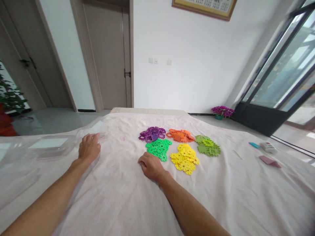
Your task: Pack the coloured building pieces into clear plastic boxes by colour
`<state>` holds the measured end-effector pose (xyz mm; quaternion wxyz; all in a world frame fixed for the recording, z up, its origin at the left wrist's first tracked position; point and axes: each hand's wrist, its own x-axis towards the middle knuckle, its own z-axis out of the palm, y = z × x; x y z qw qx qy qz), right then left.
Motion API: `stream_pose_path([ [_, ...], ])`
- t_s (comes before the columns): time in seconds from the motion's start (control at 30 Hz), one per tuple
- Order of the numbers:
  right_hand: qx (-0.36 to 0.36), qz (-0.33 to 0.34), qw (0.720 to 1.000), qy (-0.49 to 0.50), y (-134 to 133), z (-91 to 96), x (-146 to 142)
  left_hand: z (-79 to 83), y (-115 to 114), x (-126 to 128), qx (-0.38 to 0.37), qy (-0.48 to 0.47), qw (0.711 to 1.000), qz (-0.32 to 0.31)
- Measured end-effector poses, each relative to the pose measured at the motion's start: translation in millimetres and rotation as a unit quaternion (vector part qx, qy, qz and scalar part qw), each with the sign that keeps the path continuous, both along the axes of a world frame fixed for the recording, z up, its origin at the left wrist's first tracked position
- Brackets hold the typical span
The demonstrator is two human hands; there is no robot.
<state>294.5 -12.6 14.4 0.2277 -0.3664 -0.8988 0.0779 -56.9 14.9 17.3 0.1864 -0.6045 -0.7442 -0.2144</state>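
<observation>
A: What's at the far left of the pale pink tablecloth [115, 196]?

B: Clear, shallow plastic containers. The leftmost container [17, 152] and the middle container [70, 144] each show a white rectangular sheet; I can't tell if it's inside or beneath.

A: And next?

B: A 3rd clear plastic container [83, 131], also with a white sheet, by the bare left hand [90, 146]. Those fingers bend over its near edge; whether they grip it, I can't tell.

A: Then the loose pieces?

B: 5 piles of flat, flower-shaped pieces, all directly on the cloth. First comes the purple pile [155, 131], at the back.

A: Where's the other hand?

B: The bare right hand [151, 165] is in front of it, fingers curled, just beside the bright green pile [158, 149]. Its palm is hidden, so I can't tell if it holds anything.

A: Further right?

B: The orange pile [180, 135] behind, the yellow pile [185, 159] in front, then the olive-green pile [208, 146]. Beyond the table, a teal pot [218, 116] holds magenta flowers [223, 110].
</observation>
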Motion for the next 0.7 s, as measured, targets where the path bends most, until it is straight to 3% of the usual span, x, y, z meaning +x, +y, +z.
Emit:
stream_pose_path([
  [0.17, 0.003, -0.003, 1.000, 0.001, 0, -1.3, 0, -3.8, 12, -12, -0.040, -0.011, 0.999, -0.005],
  [0.37, 0.003, -0.004, 1.000, 0.007, 2, -2.7, 0, -2.0, 9, -4, -0.012, -0.019, 0.999, -0.035],
  [0.7, -0.021, -0.020, 0.999, 0.039, 4, -4.9, 0, 7.7, -46, 86, 0.046, -0.038, 0.976, -0.212],
])
